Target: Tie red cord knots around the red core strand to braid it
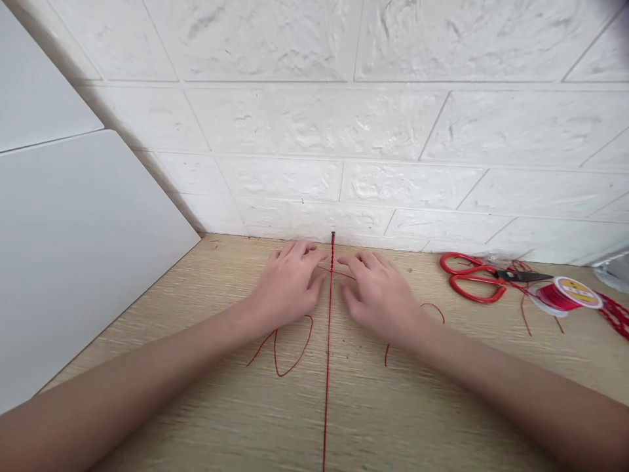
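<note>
A red cord runs straight toward me from a small dark nail at the foot of the wall. Its far end carries a short row of red knots. My left hand is just left of the knots, thumb and forefinger apart. On the other side my right hand mirrors it, with its thumb and forefinger apart too. A thin red side strand crosses the cord below the knots and passes behind the fingers of both hands. A loose loop of thread lies below my left hand.
Red-handled scissors lie at the right near the wall. Beside them are a spool of red thread, loose thread ends and a braided red piece. A white panel stands at the left; a white brick-pattern wall closes the back.
</note>
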{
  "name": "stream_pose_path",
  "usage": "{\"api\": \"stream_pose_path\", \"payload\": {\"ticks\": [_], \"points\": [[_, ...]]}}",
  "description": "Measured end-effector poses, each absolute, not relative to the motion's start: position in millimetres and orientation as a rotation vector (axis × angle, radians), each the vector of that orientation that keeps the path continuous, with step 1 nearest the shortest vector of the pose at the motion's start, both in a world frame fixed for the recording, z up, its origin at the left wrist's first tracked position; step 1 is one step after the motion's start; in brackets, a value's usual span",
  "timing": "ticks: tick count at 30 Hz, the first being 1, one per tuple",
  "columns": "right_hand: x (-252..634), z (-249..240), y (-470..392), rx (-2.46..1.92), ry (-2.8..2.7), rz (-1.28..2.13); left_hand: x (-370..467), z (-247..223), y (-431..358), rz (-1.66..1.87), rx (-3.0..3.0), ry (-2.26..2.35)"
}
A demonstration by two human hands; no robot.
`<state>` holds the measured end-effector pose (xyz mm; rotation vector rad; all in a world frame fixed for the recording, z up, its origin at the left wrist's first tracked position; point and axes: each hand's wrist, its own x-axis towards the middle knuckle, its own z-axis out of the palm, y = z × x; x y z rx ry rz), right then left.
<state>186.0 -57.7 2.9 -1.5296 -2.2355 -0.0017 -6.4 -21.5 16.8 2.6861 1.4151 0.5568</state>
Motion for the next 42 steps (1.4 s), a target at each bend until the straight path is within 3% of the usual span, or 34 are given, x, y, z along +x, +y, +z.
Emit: {"api": "stream_pose_path", "payload": {"ticks": [12, 42], "points": [[179.3, -17.2, -35.8, -1.499, -2.051, 0.277, -0.9, -4.1, -14.6, 0.723, 2.767, 1.314], [180.6, -16.6, -28.1, -1.459, -2.045, 0.394, -0.2, 0.2, -12.9, 0.728, 2.612, 1.352]]}}
